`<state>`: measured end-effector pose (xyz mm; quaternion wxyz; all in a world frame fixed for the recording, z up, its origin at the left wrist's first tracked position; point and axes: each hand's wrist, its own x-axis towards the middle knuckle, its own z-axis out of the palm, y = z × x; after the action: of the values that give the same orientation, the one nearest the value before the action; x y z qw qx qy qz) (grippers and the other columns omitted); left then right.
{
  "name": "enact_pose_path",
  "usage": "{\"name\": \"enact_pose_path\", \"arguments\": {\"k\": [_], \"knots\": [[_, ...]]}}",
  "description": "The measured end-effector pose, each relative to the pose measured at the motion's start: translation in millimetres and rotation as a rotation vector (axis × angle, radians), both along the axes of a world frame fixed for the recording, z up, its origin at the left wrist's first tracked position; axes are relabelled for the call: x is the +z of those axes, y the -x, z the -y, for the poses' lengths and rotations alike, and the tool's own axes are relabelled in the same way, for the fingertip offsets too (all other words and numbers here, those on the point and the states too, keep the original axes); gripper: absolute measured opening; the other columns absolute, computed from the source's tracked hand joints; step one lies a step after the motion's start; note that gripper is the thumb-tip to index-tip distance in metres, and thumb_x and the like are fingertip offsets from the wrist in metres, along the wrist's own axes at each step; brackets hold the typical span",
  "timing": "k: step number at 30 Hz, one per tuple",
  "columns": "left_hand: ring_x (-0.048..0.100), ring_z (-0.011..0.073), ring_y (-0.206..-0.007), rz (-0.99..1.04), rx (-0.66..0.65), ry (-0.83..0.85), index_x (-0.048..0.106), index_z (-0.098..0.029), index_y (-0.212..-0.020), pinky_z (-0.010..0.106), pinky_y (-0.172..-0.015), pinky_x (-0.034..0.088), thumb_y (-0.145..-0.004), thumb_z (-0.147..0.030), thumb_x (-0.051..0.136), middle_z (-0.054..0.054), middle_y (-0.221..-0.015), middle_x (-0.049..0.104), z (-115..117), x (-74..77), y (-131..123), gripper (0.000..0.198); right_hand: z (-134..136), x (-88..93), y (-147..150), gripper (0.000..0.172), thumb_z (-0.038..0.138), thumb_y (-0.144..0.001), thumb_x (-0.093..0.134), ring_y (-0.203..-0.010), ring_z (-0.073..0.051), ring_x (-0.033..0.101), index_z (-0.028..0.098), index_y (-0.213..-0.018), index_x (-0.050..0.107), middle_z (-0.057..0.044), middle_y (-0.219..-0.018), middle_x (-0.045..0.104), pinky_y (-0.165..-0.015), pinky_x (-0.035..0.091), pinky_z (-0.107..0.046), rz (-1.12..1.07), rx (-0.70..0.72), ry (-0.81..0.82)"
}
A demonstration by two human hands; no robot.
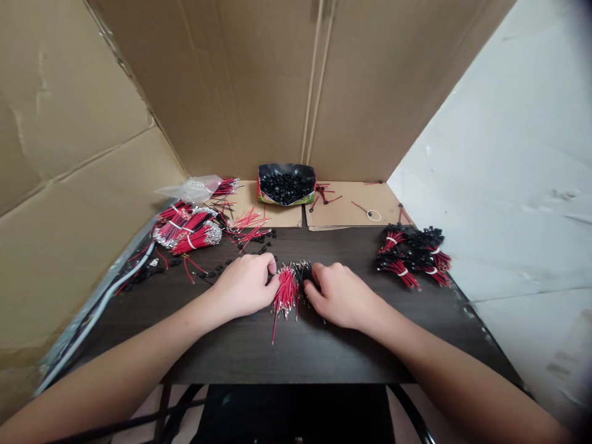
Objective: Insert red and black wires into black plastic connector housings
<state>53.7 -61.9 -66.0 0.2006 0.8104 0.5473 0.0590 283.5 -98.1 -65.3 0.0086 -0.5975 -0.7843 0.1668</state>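
My left hand [246,287] rests on the dark wooden table [287,351], fingers curled against the left side of a loose pile of short red and black wires [287,291]. My right hand [340,295] lies on the pile's right side, fingers bent over the black ends. What the fingertips pinch is hidden. Both forearms reach in from the near edge.
Banded red wire bundles with metal tips [187,229] lie at the left, finished bundles with black connectors [413,256] at the right. A small box of black connectors [287,185] stands at the back. Loose black connectors [263,242] scatter nearby. Cardboard walls [69,154] enclose the table.
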Motion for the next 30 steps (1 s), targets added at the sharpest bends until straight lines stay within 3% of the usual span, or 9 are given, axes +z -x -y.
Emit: {"name": "enact_pose_path", "arguments": {"k": [7, 15, 19, 23, 26, 30], "knots": [[0.067, 0.0225, -0.070, -0.006, 0.039, -0.019, 0.070, -0.023, -0.088, 0.035, -0.064, 0.039, -0.090, -0.030, 0.061, 0.005, -0.085, 0.077, 0, -2.5, -3, 0.012, -3, -0.1, -2, 0.041, 0.050, -0.107, 0.049, -0.075, -0.026, 0.071, 0.020, -0.082, 0.061, -0.011, -0.081, 0.074, -0.063, 0.031, -0.034, 0.014, -0.013, -0.018], [0.062, 0.0210, -0.067, -0.028, 0.030, -0.047, 0.067, -0.020, -0.090, 0.035, -0.066, 0.038, -0.097, -0.026, 0.056, 0.005, -0.079, 0.072, -2, -1.4, 1, 0.015, -11, 1.5, -7, 0.036, 0.054, -0.105, 0.055, -0.075, -0.024, 0.070, 0.020, -0.097, 0.064, -0.009, -0.083, 0.074, -0.065, 0.035, -0.032, -0.017, -0.122, -0.142], [0.057, 0.0174, -0.066, 0.311, 0.081, 0.021, 0.062, -0.020, -0.093, 0.032, -0.065, 0.040, -0.100, -0.033, 0.056, 0.002, -0.078, 0.066, -10, 6.9, 7, 0.016, -11, -0.5, -9, 0.021, 0.040, -0.103, 0.062, -0.073, -0.020, 0.066, 0.020, -0.106, 0.066, -0.003, -0.080, 0.073, -0.068, 0.040, -0.030, -0.299, -0.073, -0.218], [0.047, 0.0133, -0.064, 0.772, 0.076, 0.210, 0.058, -0.019, -0.099, 0.027, -0.060, 0.039, -0.102, -0.048, 0.057, -0.002, -0.078, 0.055, -9, 9.6, -2, 0.029, -7, -3.8, -1, 0.017, 0.032, -0.102, 0.064, -0.071, -0.015, 0.065, 0.019, -0.110, 0.072, -0.003, -0.092, 0.077, -0.069, 0.047, -0.027, -0.718, 0.010, -0.150], [0.041, 0.0103, -0.061, 0.941, 0.056, 0.353, 0.057, -0.019, -0.099, 0.024, -0.055, 0.035, -0.100, -0.053, 0.064, -0.003, -0.077, 0.052, -1, 5.0, -14, 0.035, -4, -7.2, 6, 0.022, 0.034, -0.103, 0.064, -0.077, -0.015, 0.069, 0.020, -0.118, 0.074, -0.005, -0.105, 0.080, -0.072, 0.052, -0.027, -0.899, 0.001, -0.140], [0.032, 0.0066, -0.054, 1.071, 0.120, 0.472, 0.053, -0.019, -0.099, 0.021, -0.049, 0.025, -0.093, -0.061, 0.073, -0.006, -0.074, 0.048, 3, -2.1, -24, 0.047, -2, -10.7, 11, 0.021, 0.036, -0.102, 0.068, -0.087, -0.018, 0.075, 0.019, -0.115, 0.074, -0.006, -0.104, 0.081, -0.080, 0.057, -0.028, -1.028, -0.011, -0.100]]}}
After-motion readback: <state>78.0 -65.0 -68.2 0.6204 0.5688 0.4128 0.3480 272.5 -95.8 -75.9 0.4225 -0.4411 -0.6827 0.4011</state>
